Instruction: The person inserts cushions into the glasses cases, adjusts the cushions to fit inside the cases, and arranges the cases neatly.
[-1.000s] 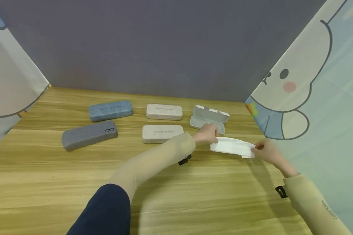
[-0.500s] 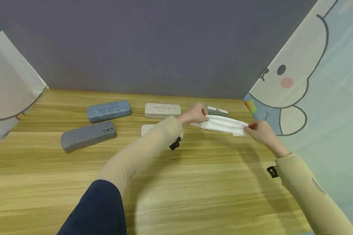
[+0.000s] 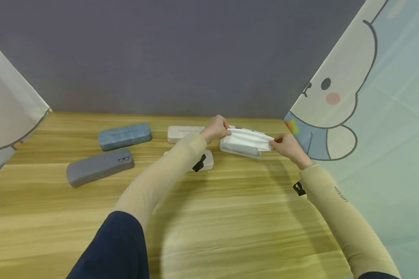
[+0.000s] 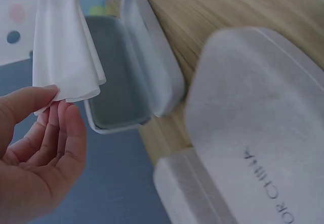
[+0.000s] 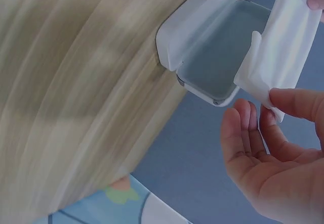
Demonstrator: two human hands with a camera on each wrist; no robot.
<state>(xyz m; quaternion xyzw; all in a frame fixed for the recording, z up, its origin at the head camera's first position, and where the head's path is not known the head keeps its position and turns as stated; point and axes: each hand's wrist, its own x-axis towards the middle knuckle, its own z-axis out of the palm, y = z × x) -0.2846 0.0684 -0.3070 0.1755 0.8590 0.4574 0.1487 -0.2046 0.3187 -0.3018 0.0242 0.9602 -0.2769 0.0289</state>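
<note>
A folded white cloth [image 3: 248,138] is stretched lengthwise between both hands. My left hand [image 3: 215,129] pinches its left end between thumb and fingers, and my right hand [image 3: 289,148] pinches the other end the same way. Below the cloth lies an open glasses case [image 3: 240,150] with a grey lining; in the head view the cloth overlaps its tray and part of its raised lid. The right wrist view shows the case's bare lining [image 5: 223,57] beside the hanging cloth [image 5: 283,41]. In the left wrist view the cloth [image 4: 66,46] drapes in layers from the fingertips.
To the left on the wooden table [image 3: 230,217] lie a blue glasses case [image 3: 125,136] and a grey one [image 3: 99,166]. Two pale cases, one behind [image 3: 179,133] and one in front [image 3: 207,161], are partly covered by my left arm. A grey wall [image 3: 160,58] rises behind.
Both hands have carried the cloth away from me and to the left, from the table in front of the open case to over it. Their pinch on the cloth continues.
</note>
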